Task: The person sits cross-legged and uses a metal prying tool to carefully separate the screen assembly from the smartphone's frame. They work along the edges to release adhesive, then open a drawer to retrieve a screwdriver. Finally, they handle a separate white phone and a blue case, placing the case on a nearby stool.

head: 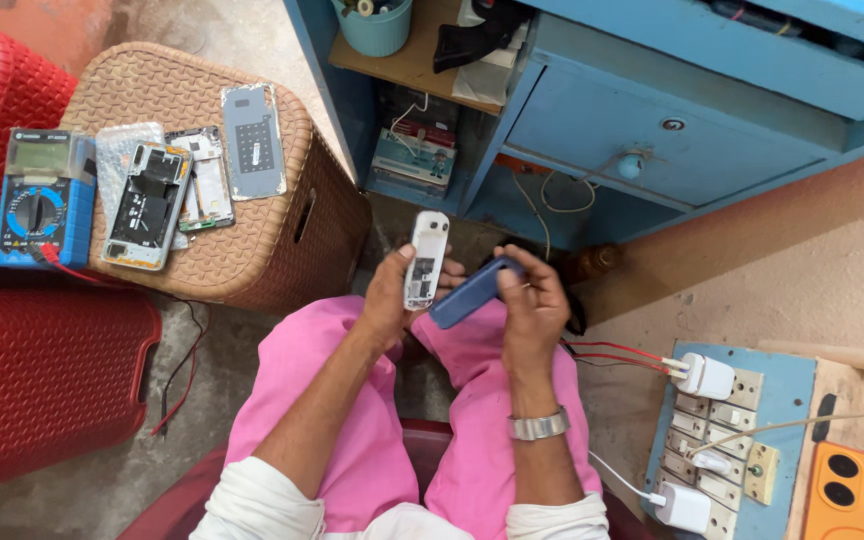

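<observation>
**Phone held in two parts above our lap**

Phone (425, 258), white and stripped of its back, stands upright in our left hand (392, 295), fingers wrapped round its lower half. Our right hand (532, 300) grips the blue cover (470, 292), tilted, its lower end just beside the phone. Both hover over our pink trousers (352, 400). A watch (538, 427) sits on the right wrist. On the wicker stool (282, 230) to the left lie opened phones (152, 205) near its left edge and a grey keypad cover (253, 140) toward its far edge. A multimeter (44, 195) rests beside the stool, on a red crate (42, 380). A switchboard (727, 440) with chargers lies at the right.
</observation>
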